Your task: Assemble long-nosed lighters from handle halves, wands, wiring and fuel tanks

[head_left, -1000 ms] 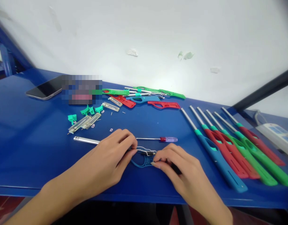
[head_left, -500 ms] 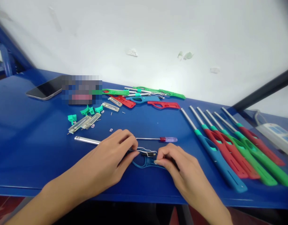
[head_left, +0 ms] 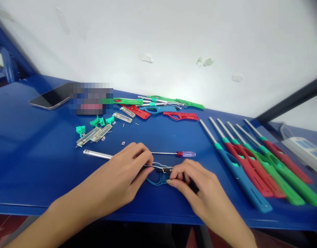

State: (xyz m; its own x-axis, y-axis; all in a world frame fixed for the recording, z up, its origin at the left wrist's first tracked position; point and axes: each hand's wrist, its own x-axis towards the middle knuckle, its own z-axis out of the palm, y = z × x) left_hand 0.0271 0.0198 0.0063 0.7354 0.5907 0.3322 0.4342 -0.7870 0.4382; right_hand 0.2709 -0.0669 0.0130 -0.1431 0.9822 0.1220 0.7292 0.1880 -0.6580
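My left hand (head_left: pixel 130 170) is closed in a pinch on an opened blue gas lighter, near where its metal tube (head_left: pixel 98 154) runs out to the left. The blue lighter shell (head_left: pixel 155 182) lies on the table with its finger loop facing me. White wires (head_left: pixel 158 164) and a black igniter part (head_left: pixel 165 169) show between my hands. My right hand (head_left: pixel 197 182) is closed at the igniter's right end, over the shell's handle; its fingers hide the exact grip. Just behind my hands lies a screwdriver (head_left: pixel 186 154) with a purple and red handle.
Several whole lighters (head_left: pixel 238 168) lie in a row at right, near a white power strip (head_left: pixel 303 148). Clear fuel tanks (head_left: pixel 101 133), green triggers (head_left: pixel 81 130) and small metal bits lie at left. Loose shells (head_left: pixel 180 116) and a phone (head_left: pixel 52 96) are by the wall.
My right thumb and fingers have shifted slightly left along the igniter and shell. My left hand keeps its pinch on the lighter.
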